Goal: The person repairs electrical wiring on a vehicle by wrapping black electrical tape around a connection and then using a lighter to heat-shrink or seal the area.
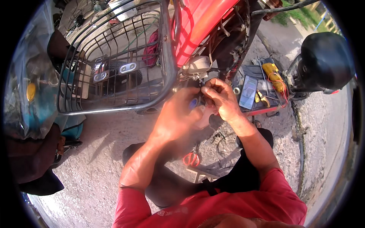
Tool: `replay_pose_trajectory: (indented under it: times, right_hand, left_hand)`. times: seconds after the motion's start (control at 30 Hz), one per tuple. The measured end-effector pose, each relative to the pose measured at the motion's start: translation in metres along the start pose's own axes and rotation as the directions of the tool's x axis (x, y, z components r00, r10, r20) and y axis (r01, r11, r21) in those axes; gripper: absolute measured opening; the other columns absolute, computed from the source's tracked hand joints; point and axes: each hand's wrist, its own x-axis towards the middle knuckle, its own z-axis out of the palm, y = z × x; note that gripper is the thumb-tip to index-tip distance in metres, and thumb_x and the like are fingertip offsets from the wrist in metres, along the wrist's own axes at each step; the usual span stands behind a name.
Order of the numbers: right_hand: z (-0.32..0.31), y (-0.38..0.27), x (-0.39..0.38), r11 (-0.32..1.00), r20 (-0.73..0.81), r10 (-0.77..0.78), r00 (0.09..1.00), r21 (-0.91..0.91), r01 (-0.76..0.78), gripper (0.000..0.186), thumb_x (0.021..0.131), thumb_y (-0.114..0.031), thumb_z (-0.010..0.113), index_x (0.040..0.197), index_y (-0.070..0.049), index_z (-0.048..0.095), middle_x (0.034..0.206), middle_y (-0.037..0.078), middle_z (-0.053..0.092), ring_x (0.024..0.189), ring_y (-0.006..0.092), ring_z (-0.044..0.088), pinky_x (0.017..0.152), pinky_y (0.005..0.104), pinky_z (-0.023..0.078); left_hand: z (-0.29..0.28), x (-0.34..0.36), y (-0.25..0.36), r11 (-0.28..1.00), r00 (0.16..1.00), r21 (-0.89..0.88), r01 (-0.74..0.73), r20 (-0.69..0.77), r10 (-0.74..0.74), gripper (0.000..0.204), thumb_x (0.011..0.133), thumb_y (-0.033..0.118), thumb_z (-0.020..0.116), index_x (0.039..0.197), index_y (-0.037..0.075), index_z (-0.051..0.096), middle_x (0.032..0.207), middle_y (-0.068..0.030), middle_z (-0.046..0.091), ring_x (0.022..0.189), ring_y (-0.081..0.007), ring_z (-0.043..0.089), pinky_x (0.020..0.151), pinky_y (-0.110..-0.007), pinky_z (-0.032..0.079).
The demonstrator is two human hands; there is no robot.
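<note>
Dark piece (pixel 202 84), small, sits between the two hands, just below a silver-grey housing (pixel 198 64) under the red body panel (pixel 194 34). Might be a wire end or connector; too small and blurred to be sure.

Right hand (pixel 225 100): thumb and index pinched together, dark piece at the fingertips. Left hand (pixel 176 111): fingers curled, thumb reaching in from below, motion-blurred. Blue piece (pixel 193 103) shows between its index and thumb; can't say whether it's gripped or just beside the fingers. Pale pinkish item (pixel 205 117) below both hands, kind unclear.

Right of the right hand: dark tray (pixel 249 71) with a red front edge. On it, phone (pixel 248 92) with lit screen, in the left half, lower end near the front edge. Ring-shaped part (pixel 237 91) at the left edge, just beside the phone. Yellow-handled tool (pixel 262 98) near the front edge, between phone and right edge. Yellow device (pixel 270 70) toward the back right corner, red lead (pixel 283 85) running down along the right edge.

Left of the hands: wire basket (pixel 114 113), dark bars, metal rim. On the ground between the person's legs: red-handled tool (pixel 191 159), handles toward the person. Far right: rounded black object (pixel 325 62), well apart from the hands.
</note>
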Motion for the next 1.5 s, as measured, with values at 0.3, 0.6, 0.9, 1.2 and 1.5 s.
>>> replay_pose_trajectory:
  times: [0.3, 0.6, 0.9, 1.2, 1.5]
  right_hand:
    - [0.014, 0.006, 0.001, 0.928, -0.107, -0.174, 0.979, -0.35, 0.127, 0.013, 0.101, -0.013, 0.067, 0.093, -0.004, 0.062, 0.071, -0.005, 0.055, 0.061, 0.0035, 0.047, 0.055, 0.0232, 0.037]
    - [0.008, 0.01, -0.004, 0.895, -0.06, -0.26, 0.964, -0.39, 0.218, 0.015, 0.106, -0.015, 0.06, 0.101, -0.001, 0.063, 0.076, -0.005, 0.055, 0.068, 0.0035, 0.047, 0.059, 0.0238, 0.039]
    - [0.009, 0.005, -0.003, 0.959, -0.07, -0.173, 0.982, -0.24, 0.151, 0.015, 0.104, -0.017, 0.066, 0.101, -0.003, 0.064, 0.077, -0.004, 0.059, 0.066, 0.0033, 0.051, 0.058, 0.0224, 0.041]
    - [0.005, 0.004, 0.001, 0.984, -0.06, -0.088, 0.994, -0.162, 0.077, 0.015, 0.1, -0.017, 0.074, 0.099, -0.004, 0.066, 0.076, -0.004, 0.063, 0.061, 0.002, 0.051, 0.054, 0.0207, 0.039]
    - [0.008, 0.01, -0.001, 0.811, -0.069, -0.342, 0.937, -0.525, 0.257, 0.012, 0.101, -0.013, 0.071, 0.098, -0.002, 0.068, 0.073, -0.002, 0.064, 0.061, 0.0032, 0.052, 0.052, 0.0241, 0.04]
  left_hand:
    - [0.003, -0.004, 0.007, 0.999, 0.997, 0.035, -0.012, -0.072, 0.015, 0.063, 0.088, 0.029, 0.076, 0.137, -0.007, 0.058, 0.121, -0.0204, 0.069, 0.103, -0.0235, 0.07, 0.09, -0.037, 0.056]
    - [0.007, -0.005, 0.005, 0.998, 0.991, 0.054, 0.014, -0.135, -0.007, 0.057, 0.091, 0.025, 0.078, 0.134, -0.007, 0.059, 0.114, -0.0189, 0.072, 0.103, -0.0219, 0.071, 0.089, -0.036, 0.057]
    - [0.009, -0.001, -0.001, 0.998, 0.986, 0.061, 0.01, -0.167, 0.0, 0.052, 0.094, 0.025, 0.076, 0.132, -0.007, 0.06, 0.101, -0.0151, 0.074, 0.087, -0.0139, 0.07, 0.075, -0.031, 0.057]
    - [0.006, -0.004, 0.011, 0.999, 0.988, -0.009, 0.046, -0.149, -0.047, 0.051, 0.092, 0.026, 0.076, 0.129, -0.007, 0.062, 0.1, -0.0144, 0.074, 0.088, -0.0153, 0.07, 0.079, -0.032, 0.056]
    - [0.008, -0.003, 0.004, 1.0, 0.987, -0.007, 0.019, -0.162, -0.019, 0.049, 0.092, 0.022, 0.078, 0.129, -0.006, 0.063, 0.108, -0.0161, 0.072, 0.093, -0.0164, 0.07, 0.081, -0.032, 0.057]
